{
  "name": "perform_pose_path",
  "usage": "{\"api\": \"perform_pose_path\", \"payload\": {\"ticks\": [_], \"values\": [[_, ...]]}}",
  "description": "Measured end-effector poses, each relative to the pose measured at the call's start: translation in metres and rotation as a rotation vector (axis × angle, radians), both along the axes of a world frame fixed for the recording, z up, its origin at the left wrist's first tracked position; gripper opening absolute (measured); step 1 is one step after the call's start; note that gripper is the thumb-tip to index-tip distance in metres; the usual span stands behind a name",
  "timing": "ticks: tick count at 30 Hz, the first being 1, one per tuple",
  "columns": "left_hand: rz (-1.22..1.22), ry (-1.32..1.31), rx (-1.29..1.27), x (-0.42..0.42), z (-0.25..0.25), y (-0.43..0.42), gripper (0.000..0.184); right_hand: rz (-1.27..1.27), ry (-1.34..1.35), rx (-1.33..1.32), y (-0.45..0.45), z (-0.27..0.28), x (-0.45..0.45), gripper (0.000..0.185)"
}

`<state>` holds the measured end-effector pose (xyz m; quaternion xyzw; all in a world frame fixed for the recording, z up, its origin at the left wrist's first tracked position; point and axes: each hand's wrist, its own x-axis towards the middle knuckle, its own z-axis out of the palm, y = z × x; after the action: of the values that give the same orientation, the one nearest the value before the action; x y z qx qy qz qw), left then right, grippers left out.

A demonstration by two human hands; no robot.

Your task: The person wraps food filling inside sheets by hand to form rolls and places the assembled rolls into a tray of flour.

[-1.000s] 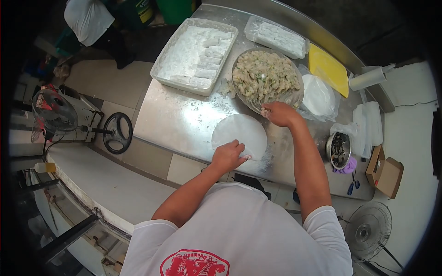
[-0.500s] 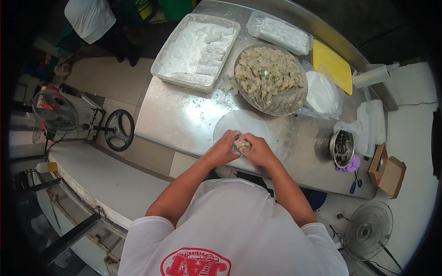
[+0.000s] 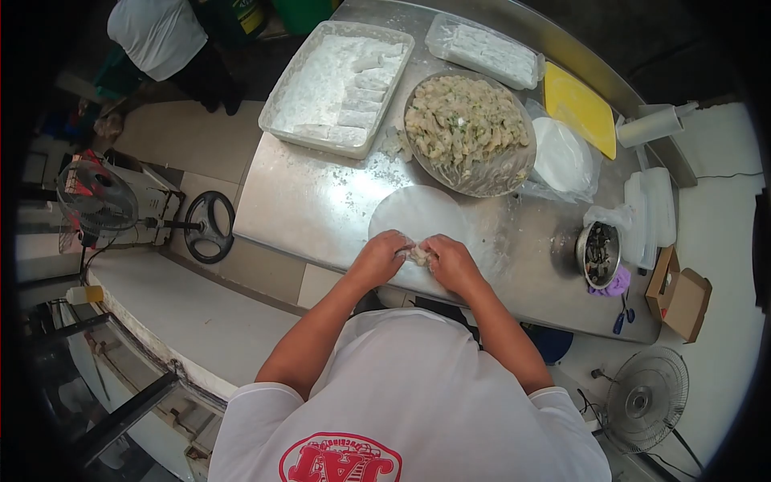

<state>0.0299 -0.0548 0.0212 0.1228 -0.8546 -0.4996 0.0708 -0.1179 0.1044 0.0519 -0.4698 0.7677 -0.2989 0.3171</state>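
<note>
A thin, round white wrapper (image 3: 416, 210) lies flat near the front edge of the steel table. At its near side, a small lump of pale filling (image 3: 419, 255) sits between my two hands. My left hand (image 3: 381, 259) is closed at the lump's left end, fingertips curled in. From the other side my right hand (image 3: 450, 262) grips the lump with bent fingers. The fingers partly hide both the filling and the wrapper beneath. Beyond them a metal bowl (image 3: 514, 165) holds a heap of chopped filling (image 3: 466, 120) with green bits.
A white-dusted tub (image 3: 277, 136) with several rolls stands at the back left. Behind the bowl are another tub (image 3: 482, 52), a yellow board (image 3: 580, 112) and bagged white wrappers (image 3: 562, 157). A small bowl (image 3: 598, 253), scissors (image 3: 623, 315) and carton (image 3: 683, 305) are rightward. Another person (image 3: 161, 36) stands far left.
My hands have spread slightly apart, and the lump between them looks more drawn out. The right hand has turned a little. The view has shifted slightly.
</note>
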Motion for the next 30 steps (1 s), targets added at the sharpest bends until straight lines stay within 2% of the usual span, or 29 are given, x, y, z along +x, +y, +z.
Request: {"api": "perform_pose_path", "payload": {"ticks": [4,6,7,9,12,15,18,22,24,28,30], "values": [[-0.009,0.096,-0.022,0.0,0.007,0.009,0.037,0.011,0.19,-0.183,0.007,-0.015,0.005,0.028],[0.075,0.144,-0.091,-0.003,0.013,0.018,0.043,-0.156,0.111,-0.225,0.006,-0.004,0.01,0.025],[0.075,0.143,-0.091,-0.003,0.01,0.021,0.043,-0.156,0.109,-0.225,0.006,-0.002,0.011,0.025],[0.07,0.12,-0.249,-0.005,-0.001,0.026,0.046,-0.269,-0.133,-0.172,0.007,0.001,0.01,0.02],[0.045,0.09,-0.283,-0.009,-0.007,0.026,0.043,-0.217,-0.029,-0.262,0.008,-0.007,0.012,0.016],[0.002,0.056,-0.292,-0.01,-0.007,0.022,0.039,-0.179,0.035,-0.153,0.008,-0.012,0.01,0.016],[0.003,0.078,-0.276,-0.011,-0.003,0.019,0.043,-0.173,0.054,-0.099,0.009,-0.011,0.007,0.015],[0.009,0.099,-0.205,-0.009,0.0,0.016,0.047,-0.205,0.025,-0.277,0.015,-0.008,0.01,0.015],[-0.072,0.003,-0.211,-0.009,-0.008,0.01,0.047,-0.238,0.044,-0.23,0.016,-0.004,0.011,0.015],[-0.109,0.008,-0.215,-0.009,-0.008,0.007,0.05,-0.219,0.082,-0.124,0.016,-0.008,0.008,0.016],[-0.071,0.062,-0.098,-0.009,0.0,0.007,0.054,-0.176,0.13,-0.054,0.019,-0.009,0.006,0.013]]}}
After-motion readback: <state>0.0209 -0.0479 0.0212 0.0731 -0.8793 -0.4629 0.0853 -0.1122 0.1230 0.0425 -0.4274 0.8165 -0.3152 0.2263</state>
